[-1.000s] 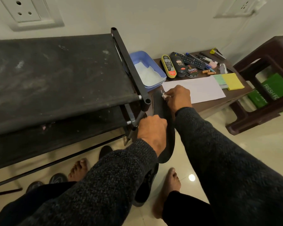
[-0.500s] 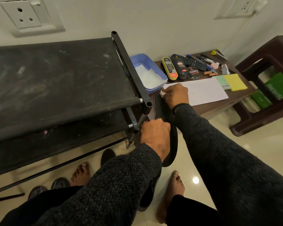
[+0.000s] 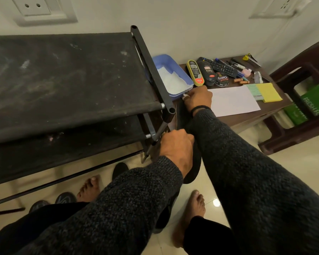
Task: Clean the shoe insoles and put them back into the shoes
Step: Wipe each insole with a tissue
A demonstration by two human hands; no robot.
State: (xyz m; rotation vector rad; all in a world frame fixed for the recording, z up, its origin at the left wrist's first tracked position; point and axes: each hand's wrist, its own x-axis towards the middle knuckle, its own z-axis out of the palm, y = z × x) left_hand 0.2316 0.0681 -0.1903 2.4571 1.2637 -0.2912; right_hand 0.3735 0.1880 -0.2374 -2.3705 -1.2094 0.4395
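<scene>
Beside the shoe rack (image 3: 72, 80) I see my left hand (image 3: 175, 150) gripping a dark insole (image 3: 193, 168) on edge, while my right hand (image 3: 198, 98) pinches something white (image 3: 185, 96) at its far end, near the blue tub (image 3: 175, 78) holding white material (image 3: 173, 81).

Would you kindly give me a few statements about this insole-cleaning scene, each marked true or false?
1. The left hand grips the dark insole. True.
2. The right hand pinches something small and white. True.
3. The blue tray sits on the shoe rack. False: it sits on the brown table.
4. The yellow sticky notes lie on the floor. False: on the table.
</scene>
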